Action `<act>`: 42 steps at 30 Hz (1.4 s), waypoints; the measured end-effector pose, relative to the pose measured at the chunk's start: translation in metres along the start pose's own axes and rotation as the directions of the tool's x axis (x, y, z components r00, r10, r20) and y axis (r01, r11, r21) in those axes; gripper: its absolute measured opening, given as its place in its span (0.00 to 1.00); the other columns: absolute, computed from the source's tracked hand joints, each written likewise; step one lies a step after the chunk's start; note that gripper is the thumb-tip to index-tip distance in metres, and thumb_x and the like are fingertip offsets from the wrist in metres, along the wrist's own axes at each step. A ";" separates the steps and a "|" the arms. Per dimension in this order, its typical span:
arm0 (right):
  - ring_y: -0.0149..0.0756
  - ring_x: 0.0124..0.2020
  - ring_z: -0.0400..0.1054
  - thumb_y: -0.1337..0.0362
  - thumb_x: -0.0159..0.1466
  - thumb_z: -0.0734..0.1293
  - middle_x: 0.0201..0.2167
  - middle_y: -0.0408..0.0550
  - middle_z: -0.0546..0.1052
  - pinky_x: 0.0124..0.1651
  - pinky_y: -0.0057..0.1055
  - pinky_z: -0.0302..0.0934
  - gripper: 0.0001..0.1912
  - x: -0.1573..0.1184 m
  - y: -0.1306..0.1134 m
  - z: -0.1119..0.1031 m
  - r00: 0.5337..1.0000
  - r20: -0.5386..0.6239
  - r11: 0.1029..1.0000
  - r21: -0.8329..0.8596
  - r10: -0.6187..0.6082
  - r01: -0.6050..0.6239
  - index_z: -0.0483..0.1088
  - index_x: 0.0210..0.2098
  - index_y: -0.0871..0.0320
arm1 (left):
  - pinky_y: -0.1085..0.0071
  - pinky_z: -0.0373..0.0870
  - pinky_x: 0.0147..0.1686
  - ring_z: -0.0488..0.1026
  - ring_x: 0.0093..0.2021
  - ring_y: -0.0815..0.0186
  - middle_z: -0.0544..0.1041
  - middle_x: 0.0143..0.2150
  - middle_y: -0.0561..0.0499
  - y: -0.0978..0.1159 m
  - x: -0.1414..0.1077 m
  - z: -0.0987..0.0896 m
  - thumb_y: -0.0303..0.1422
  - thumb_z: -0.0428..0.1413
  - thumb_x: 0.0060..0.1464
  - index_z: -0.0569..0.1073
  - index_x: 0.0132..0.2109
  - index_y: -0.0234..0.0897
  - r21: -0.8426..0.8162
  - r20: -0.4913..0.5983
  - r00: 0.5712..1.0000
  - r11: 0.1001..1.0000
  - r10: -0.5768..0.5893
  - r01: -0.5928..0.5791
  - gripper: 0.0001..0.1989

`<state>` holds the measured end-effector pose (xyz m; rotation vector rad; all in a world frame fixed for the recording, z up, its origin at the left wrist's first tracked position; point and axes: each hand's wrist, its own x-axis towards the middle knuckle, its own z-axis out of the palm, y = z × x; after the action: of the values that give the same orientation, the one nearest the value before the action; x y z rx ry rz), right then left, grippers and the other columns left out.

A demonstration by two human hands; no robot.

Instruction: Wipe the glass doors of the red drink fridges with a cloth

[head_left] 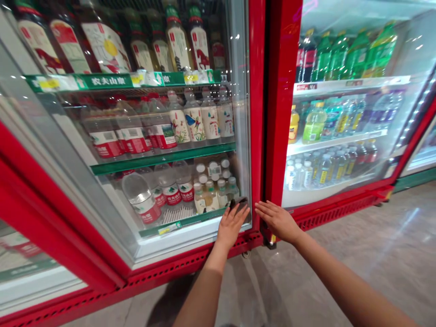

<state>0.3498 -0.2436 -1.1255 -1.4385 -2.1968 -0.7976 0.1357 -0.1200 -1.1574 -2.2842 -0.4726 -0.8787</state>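
Observation:
A red-framed glass door [257,113] of a drinks fridge stands in front of me. My left hand [233,223] lies over the lower right corner of its glass, palm toward the pane, fingers stretched out. Beside its fingertips is a dark patch [243,206], perhaps a reflection; I cannot tell. My right hand [277,221] has its fingers extended toward the door's red right edge, the fingertips at the frame. Whether they press on it is unclear. Neither hand shows anything in its grip. White-capped bottles [211,193] stand behind the glass near my left hand.
Shelves behind the glass hold large water bottles [141,197], patterned bottles [195,120] and dark drinks [200,45]. On the right, a second red fridge [340,213] holds green soda bottles [357,50] and smaller drinks. Grey shiny floor [384,254] lies below.

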 end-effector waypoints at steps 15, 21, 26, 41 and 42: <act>0.47 0.74 0.44 0.78 0.62 0.58 0.73 0.57 0.51 0.71 0.49 0.53 0.37 -0.021 0.025 0.014 0.924 0.057 0.919 -0.143 0.379 -0.368 0.55 0.71 0.64 | 0.58 0.49 0.72 0.43 0.76 0.62 0.51 0.75 0.58 0.013 0.031 -0.002 0.23 0.48 0.62 0.52 0.73 0.47 -0.045 0.071 0.997 0.999 -0.025 0.028 0.35; 0.48 0.74 0.44 0.79 0.61 0.56 0.74 0.56 0.49 0.69 0.50 0.55 0.38 -0.022 0.034 0.026 0.876 0.096 0.873 -0.187 0.473 -0.451 0.52 0.72 0.65 | 0.50 0.49 0.71 0.41 0.76 0.55 0.50 0.76 0.52 0.024 0.080 -0.004 0.28 0.51 0.63 0.48 0.74 0.46 -0.073 0.034 0.972 0.970 -0.231 0.233 0.36; 0.50 0.73 0.46 0.77 0.61 0.56 0.75 0.54 0.44 0.66 0.51 0.60 0.40 -0.024 0.035 0.033 0.858 0.135 0.862 -0.195 0.496 -0.467 0.50 0.73 0.61 | 0.61 0.49 0.72 0.50 0.74 0.64 0.56 0.74 0.58 0.034 0.015 0.017 0.25 0.49 0.63 0.58 0.71 0.46 -0.116 0.061 0.996 0.991 0.070 -0.063 0.31; 0.54 0.73 0.47 0.77 0.62 0.57 0.75 0.54 0.41 0.65 0.52 0.61 0.40 -0.024 0.032 0.039 0.821 0.167 0.837 -0.132 0.547 -0.531 0.48 0.73 0.62 | 0.65 0.49 0.72 0.59 0.71 0.69 0.63 0.71 0.58 0.028 -0.006 0.021 0.25 0.50 0.63 0.60 0.70 0.49 -0.171 0.116 0.977 0.972 0.180 -0.159 0.31; 0.54 0.73 0.47 0.77 0.62 0.56 0.75 0.55 0.42 0.65 0.52 0.61 0.39 -0.023 0.031 0.037 0.817 0.170 0.834 -0.127 0.551 -0.537 0.50 0.73 0.62 | 0.66 0.49 0.72 0.59 0.70 0.70 0.64 0.71 0.59 0.025 -0.013 0.020 0.25 0.50 0.63 0.60 0.70 0.49 -0.188 0.124 0.972 0.967 0.198 -0.173 0.30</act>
<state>0.3867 -0.2260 -1.1605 -2.1267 -1.7313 -0.5450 0.1491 -0.1263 -1.1891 -2.5166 -0.2428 -0.6902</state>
